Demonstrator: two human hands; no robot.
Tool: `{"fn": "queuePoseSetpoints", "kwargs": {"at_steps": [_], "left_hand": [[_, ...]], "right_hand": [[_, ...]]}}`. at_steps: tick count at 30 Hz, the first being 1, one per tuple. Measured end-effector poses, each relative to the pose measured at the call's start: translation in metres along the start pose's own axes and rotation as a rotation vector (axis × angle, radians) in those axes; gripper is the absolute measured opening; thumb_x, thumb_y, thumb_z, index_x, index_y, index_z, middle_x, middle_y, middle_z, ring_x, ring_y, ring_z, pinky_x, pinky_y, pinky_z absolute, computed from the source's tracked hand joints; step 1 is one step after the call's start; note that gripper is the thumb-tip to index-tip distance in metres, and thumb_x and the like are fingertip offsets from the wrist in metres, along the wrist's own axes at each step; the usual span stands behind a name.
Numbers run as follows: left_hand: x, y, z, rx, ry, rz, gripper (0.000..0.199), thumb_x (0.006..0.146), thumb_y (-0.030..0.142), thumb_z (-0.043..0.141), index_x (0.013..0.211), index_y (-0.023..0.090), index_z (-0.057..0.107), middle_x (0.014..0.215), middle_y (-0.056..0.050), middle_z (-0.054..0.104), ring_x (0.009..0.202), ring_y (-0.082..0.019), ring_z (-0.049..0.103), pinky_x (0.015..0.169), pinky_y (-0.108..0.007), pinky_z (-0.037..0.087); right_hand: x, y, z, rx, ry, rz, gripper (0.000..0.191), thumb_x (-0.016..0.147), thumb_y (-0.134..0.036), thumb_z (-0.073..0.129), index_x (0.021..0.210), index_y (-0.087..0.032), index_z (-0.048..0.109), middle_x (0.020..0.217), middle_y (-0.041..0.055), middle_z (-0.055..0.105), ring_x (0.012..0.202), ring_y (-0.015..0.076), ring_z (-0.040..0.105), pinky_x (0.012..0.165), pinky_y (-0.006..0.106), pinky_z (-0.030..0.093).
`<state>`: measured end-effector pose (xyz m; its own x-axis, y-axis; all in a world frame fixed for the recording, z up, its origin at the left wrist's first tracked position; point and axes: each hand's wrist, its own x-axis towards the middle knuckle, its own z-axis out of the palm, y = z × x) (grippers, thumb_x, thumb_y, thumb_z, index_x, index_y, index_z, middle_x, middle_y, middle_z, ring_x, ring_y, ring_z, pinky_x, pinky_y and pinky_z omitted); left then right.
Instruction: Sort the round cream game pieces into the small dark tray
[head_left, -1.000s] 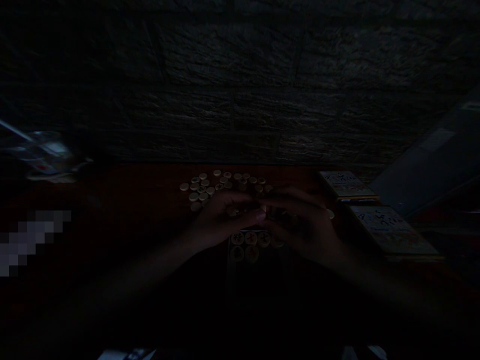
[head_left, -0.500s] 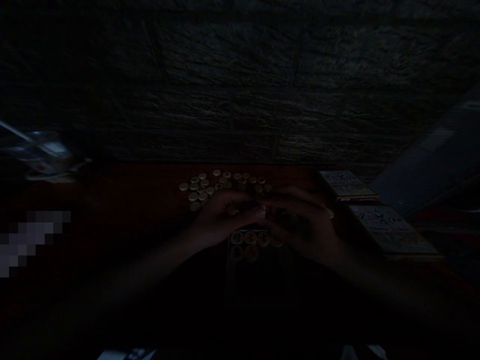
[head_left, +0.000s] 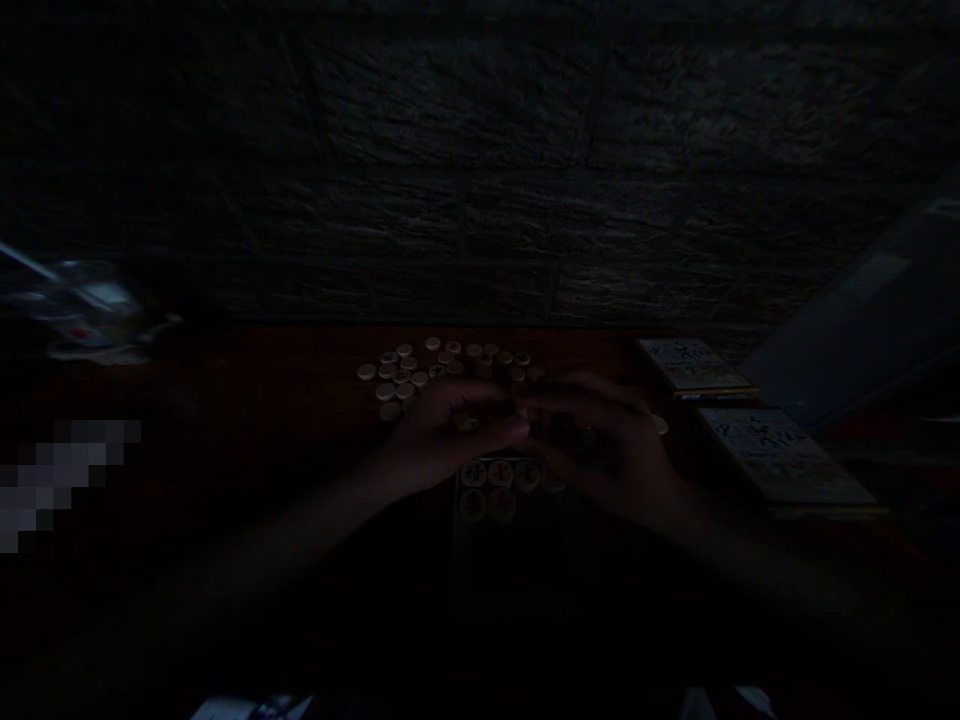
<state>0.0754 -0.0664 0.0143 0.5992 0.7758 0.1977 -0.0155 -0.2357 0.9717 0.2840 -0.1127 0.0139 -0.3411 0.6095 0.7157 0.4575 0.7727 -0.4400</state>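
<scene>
The scene is very dark. Several round Chinese chess pieces [head_left: 405, 376] with carved characters lie scattered on the reddish-brown table beyond my hands. In the middle, my left hand [head_left: 457, 435] and my right hand [head_left: 604, 440] meet at the fingertips, their fingers bent inward. Whatever is pinched between them is too dark to make out. Just below the hands, more Chinese chess pieces [head_left: 501, 474] sit in neat rows inside a dark shallow box [head_left: 459, 560]. My right hand covers part of these rows. A loose piece [head_left: 659, 425] shows beside its wrist side.
Two flat boxes with printed lids, a farther box [head_left: 694, 366] and a nearer box [head_left: 780, 455], lie on the right. A grey panel [head_left: 847, 300] leans behind them. On the left stands a clear container [head_left: 94, 310]. A stone-textured wall [head_left: 465, 200] closes off the back.
Both hands stay almost in place with their fingertips together. The picture is slightly darker now, and the pieces lie as before.
</scene>
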Motion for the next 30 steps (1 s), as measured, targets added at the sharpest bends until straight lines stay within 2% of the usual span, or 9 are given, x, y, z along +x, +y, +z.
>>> {"fn": "queuePoseSetpoints", "kwargs": {"at_steps": [5, 11, 17, 24, 30], "left_hand": [[0.0, 0.0006, 0.0003, 0.003, 0.005, -0.003, 0.02, 0.082, 0.033, 0.079, 0.093, 0.017, 0.076, 0.091, -0.004, 0.077, 0.083, -0.017, 0.072, 0.074, -0.027, 0.056], [0.0014, 0.0038, 0.0013, -0.031, 0.043, -0.027, 0.02, 0.081, 0.032, 0.081, 0.091, 0.016, 0.076, 0.092, -0.005, 0.078, 0.085, -0.018, 0.074, 0.078, -0.026, 0.058], [0.0021, 0.0027, 0.0025, -0.081, 0.088, -0.012, 0.021, 0.081, 0.032, 0.083, 0.093, 0.016, 0.077, 0.091, -0.005, 0.081, 0.082, -0.017, 0.077, 0.075, -0.023, 0.06], [0.0019, -0.0014, 0.0021, -0.034, 0.119, 0.032, 0.022, 0.08, 0.029, 0.082, 0.097, 0.016, 0.078, 0.097, -0.006, 0.082, 0.084, -0.018, 0.077, 0.076, -0.025, 0.061], [0.0003, -0.0013, 0.0029, 0.171, 0.125, 0.125, 0.017, 0.081, 0.023, 0.08, 0.096, 0.016, 0.078, 0.096, -0.006, 0.081, 0.086, -0.018, 0.076, 0.077, -0.025, 0.06]], "right_hand": [[-0.0017, 0.0012, -0.0002, -0.026, 0.016, -0.002, 0.032, 0.086, -0.023, 0.078, 0.118, -0.024, 0.073, 0.109, 0.0057, 0.072, 0.098, 0.019, 0.07, 0.081, 0.031, 0.058], [-0.0004, -0.0036, -0.0004, -0.011, 0.008, 0.05, 0.034, 0.085, -0.015, 0.075, 0.119, -0.022, 0.073, 0.102, 0.0047, 0.073, 0.089, 0.0167, 0.069, 0.074, 0.028, 0.056], [0.0006, -0.0071, 0.004, 0.204, 0.024, 0.309, 0.027, 0.09, -0.019, 0.07, 0.116, -0.024, 0.077, 0.086, 0.0012, 0.078, 0.073, 0.0143, 0.073, 0.064, 0.023, 0.058], [0.0028, -0.005, 0.004, 0.294, 0.039, 0.364, 0.027, 0.09, -0.018, 0.065, 0.112, -0.025, 0.08, 0.102, 0.004, 0.082, 0.088, 0.019, 0.078, 0.074, 0.029, 0.063], [0.0044, -0.0063, 0.0077, 0.338, 0.067, 0.458, 0.018, 0.088, -0.027, 0.075, 0.105, -0.026, 0.081, 0.093, 0.0026, 0.082, 0.081, 0.0192, 0.079, 0.073, 0.03, 0.064]]}}
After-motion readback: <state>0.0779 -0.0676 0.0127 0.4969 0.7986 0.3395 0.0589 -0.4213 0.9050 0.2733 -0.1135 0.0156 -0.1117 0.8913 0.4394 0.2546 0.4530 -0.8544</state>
